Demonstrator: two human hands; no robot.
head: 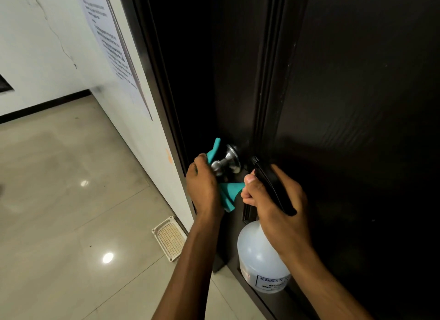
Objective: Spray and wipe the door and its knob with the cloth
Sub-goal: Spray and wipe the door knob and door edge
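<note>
Knob (225, 162) wiping is the step in hand: the left hand (202, 183) presses the cloth (228, 193) around it (fingers curled). At right, the right hand (273, 200) grips the spray bottle (259, 260). Next, probably, comes the dark door (357, 105).

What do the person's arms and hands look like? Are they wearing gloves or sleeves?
No gloves and no sleeves show. The left hand and the right hand are bare, and both forearms are bare as far as the picture's bottom edge. I see no watch, ring or bracelet on either wrist or on the fingers that show. Anything worn higher up the arms is out of view.
</note>
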